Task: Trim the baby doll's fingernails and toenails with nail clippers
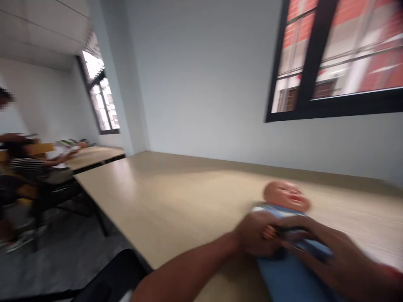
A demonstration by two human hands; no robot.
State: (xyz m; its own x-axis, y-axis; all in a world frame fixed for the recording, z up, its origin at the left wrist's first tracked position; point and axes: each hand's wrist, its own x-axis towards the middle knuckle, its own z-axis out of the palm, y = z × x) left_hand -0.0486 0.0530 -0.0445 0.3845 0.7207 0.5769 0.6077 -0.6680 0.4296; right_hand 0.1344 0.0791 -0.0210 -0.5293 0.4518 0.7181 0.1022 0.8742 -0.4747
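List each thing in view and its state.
Doll: lying face up.
Blue garment: worn by the doll, partly covered.
Left grip: closed around the doll's arm.
Right grip: fingers bent; hold blurred.
Table: bearing the doll.
Near window: shut or open, unclear.

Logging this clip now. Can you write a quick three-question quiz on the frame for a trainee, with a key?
1. Multiple choice: the clothing on the doll is mostly which colour? A) red B) blue C) yellow
2. True or false: the doll's face is hidden under a hand.
3. Fill in: the doll's small fingers show at the person's ___ hand.

Key:
1. B.
2. False; the face is uncovered, with the left hand and right hand at the body below it.
3. Left.
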